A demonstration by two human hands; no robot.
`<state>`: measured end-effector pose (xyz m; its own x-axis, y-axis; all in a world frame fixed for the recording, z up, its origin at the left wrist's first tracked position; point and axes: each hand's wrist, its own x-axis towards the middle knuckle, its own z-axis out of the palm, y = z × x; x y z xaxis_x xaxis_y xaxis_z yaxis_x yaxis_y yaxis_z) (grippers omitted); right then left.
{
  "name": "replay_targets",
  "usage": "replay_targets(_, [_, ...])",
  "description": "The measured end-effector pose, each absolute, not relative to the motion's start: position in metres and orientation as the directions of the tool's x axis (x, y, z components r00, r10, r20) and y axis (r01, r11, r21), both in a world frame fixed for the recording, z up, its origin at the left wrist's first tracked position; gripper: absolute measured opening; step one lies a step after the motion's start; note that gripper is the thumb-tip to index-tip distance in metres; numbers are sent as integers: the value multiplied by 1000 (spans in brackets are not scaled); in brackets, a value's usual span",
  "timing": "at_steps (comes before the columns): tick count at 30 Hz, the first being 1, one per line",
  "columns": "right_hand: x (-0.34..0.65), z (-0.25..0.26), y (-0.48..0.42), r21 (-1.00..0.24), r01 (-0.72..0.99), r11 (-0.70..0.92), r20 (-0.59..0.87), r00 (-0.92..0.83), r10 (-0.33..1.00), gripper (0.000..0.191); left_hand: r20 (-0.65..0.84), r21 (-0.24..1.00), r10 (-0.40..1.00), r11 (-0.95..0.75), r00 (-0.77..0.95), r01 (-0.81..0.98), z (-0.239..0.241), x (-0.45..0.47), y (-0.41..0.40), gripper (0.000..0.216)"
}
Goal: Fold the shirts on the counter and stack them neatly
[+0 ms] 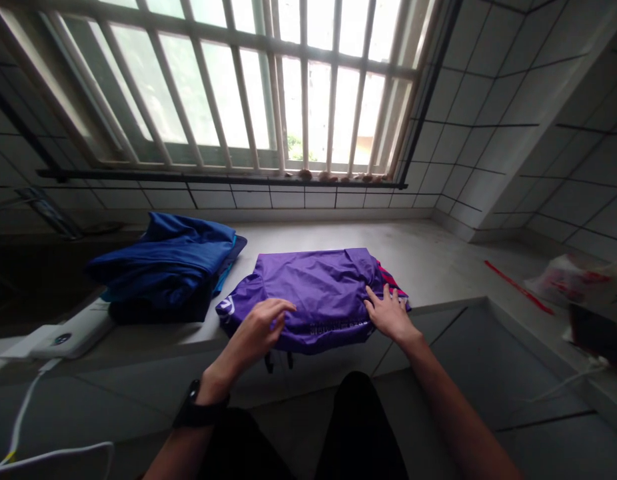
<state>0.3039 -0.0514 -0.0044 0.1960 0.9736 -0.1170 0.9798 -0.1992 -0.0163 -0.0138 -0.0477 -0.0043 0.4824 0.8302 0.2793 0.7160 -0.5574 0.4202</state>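
Observation:
A purple jersey [316, 287] with dark lettering along its near edge lies on the counter, partly folded, its front part hanging over the edge. A white mark shows on its left corner, and red-and-dark striped cloth [390, 279] sticks out at its right side. My right hand [388, 312] rests flat on the jersey's right part with fingers spread. Over the near left part is my left hand [263, 325], fingers bent and thumb apart, with nothing visible in it; whether it touches the fabric is hard to see. A black watch band circles my left wrist.
A pile of blue and dark clothes [171, 260] sits on the counter [408, 237] to the left. Beside it lies a white power bank [71, 337] with a cable. A red strip [518, 287] and a plastic bag [561, 280] lie on the right. A barred window is behind.

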Motion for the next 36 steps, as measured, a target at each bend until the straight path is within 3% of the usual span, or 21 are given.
replay_targets(2, [309, -2, -45, -26, 985, -172, -137, 166, 976, 59, 289, 299, 902, -404, 321, 865, -4, -27, -34, 44])
replay_targets(5, [316, -3, -27, -57, 987, -148, -168, 137, 976, 58, 181, 149, 963, -226, 198, 963, -10, -40, -22, 59])
replay_targets(9, [322, 1, 16, -71, 994, -85, -179, 71, 981, 57, 148, 51, 971, -199, 190, 979, -14, -29, -34, 58])
replay_targets(13, [315, 25, 56, -75, 997, 1, -91, -8, 996, 55, 183, 56, 950, -267, 253, 962, -3, 1, -55, 56])
replay_targets(16, [292, 42, 52, -110, 990, -93, 39, 98, 994, 59, 198, 155, 946, -290, 258, 944, 7, 7, -53, 51])
replay_targets(19, [267, 39, 19, -181, 962, -203, -110, 185, 977, 61, 244, 137, 931, -309, 270, 941, 5, -8, -39, 51])
replay_targets(21, [258, 27, -4, -174, 963, -204, -255, 156, 954, 65, 206, 96, 943, -285, 261, 954, -2, -20, -32, 55])
replay_targets(23, [258, 15, -15, -150, 972, -180, -292, 131, 948, 65, 144, 73, 961, -247, 235, 966, -9, -24, -31, 56])
replay_targets(31, [280, 23, 37, -150, 987, 52, -80, -65, 995, 51, 173, -7, 949, -266, 263, 964, -5, 2, -56, 58])
replay_targets(33, [277, 22, 21, -229, 967, 113, 95, -94, 991, 48, 233, 29, 927, -309, 294, 951, -10, -5, -57, 55])
replay_targets(36, [268, -13, -41, -487, 820, 301, 430, -74, 900, 35, 340, 110, 836, -491, 431, 864, -25, -27, -56, 48])
